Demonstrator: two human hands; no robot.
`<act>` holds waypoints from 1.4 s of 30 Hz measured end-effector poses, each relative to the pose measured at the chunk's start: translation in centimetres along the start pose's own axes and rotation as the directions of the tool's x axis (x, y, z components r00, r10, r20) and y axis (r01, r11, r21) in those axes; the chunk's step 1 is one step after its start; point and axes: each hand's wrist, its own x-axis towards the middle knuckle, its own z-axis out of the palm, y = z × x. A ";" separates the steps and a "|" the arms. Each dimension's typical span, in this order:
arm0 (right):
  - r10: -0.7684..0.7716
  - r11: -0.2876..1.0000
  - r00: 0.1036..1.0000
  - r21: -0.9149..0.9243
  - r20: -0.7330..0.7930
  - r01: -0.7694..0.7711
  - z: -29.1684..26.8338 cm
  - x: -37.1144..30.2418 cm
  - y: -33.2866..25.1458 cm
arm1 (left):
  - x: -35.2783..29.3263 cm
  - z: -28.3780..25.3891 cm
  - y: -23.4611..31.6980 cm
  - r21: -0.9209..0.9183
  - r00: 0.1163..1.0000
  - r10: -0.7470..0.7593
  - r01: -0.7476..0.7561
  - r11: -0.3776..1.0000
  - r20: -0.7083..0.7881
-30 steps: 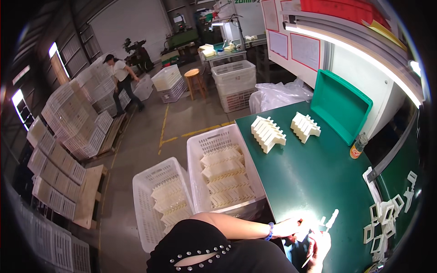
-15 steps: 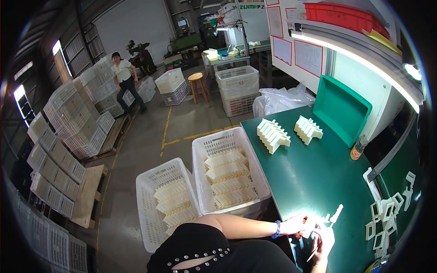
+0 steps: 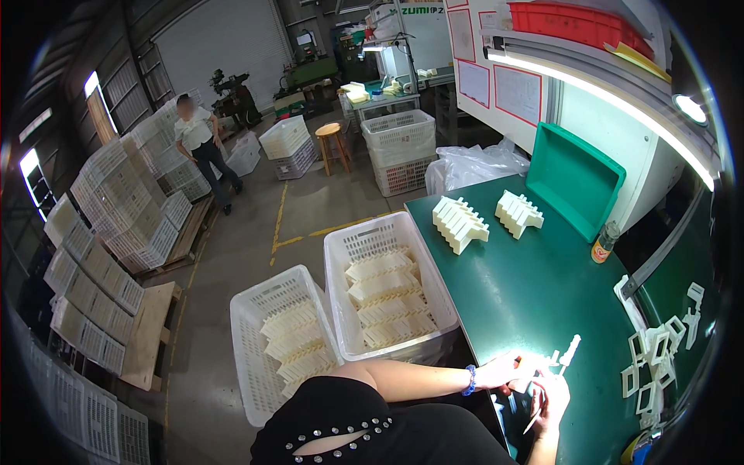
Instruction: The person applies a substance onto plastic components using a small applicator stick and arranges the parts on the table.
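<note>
From my remote post I saw the bare left hand (image 3: pixel 500 374), a blue beaded bracelet (image 3: pixel 470 380) at its wrist, close beside the bare right hand (image 3: pixel 552 397) at the near edge of the dark green, smooth tabletop (image 3: pixel 535 294). The left fingers were drawn in narrow toward a small, pale, glare-whitened piece (image 3: pixel 525 382) that lay between the two hands; the light washed out the contact, so I could not tell whether they gripped it. The right fingers were curled around a slim, pale stick (image 3: pixel 532 421), its end poking out below the hand. Just beyond the right hand I made out a white, knobbly, elongated piece (image 3: pixel 571 351); I could not tell whether it touched the tabletop.

Farther back stood a larger cream stack of notched plastic parts (image 3: pixel 459 225) and, near it, a smaller cream stack of the same kind (image 3: pixel 518 214). A rectangular green plastic tray (image 3: pixel 573 182) leaned on its side behind them. White frame-shaped plastic pieces (image 3: pixel 659 347) lay heaped to the right. Left of the tabletop, I had two white perforated plastic crates (image 3: pixel 246 368) in view, both holding rows of cream parts.
</note>
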 end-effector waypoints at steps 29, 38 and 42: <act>0.526 0.846 0.783 0.297 -0.331 -0.443 0.1 -0.3 5.4 | 3.8 2.7 3.8 -0.151 0.987 -0.050 0.074 0.986 0.152; 0.291 0.955 0.898 0.152 -0.331 -0.253 -0.9 -2.5 2.9 | 5.3 4.1 -2.5 0.245 0.967 0.253 -0.239 0.940 -0.026; 0.184 0.982 0.974 0.064 -0.135 -0.176 0.1 -1.5 3.0 | 2.4 4.2 1.4 0.098 0.988 0.122 -0.113 0.989 -0.098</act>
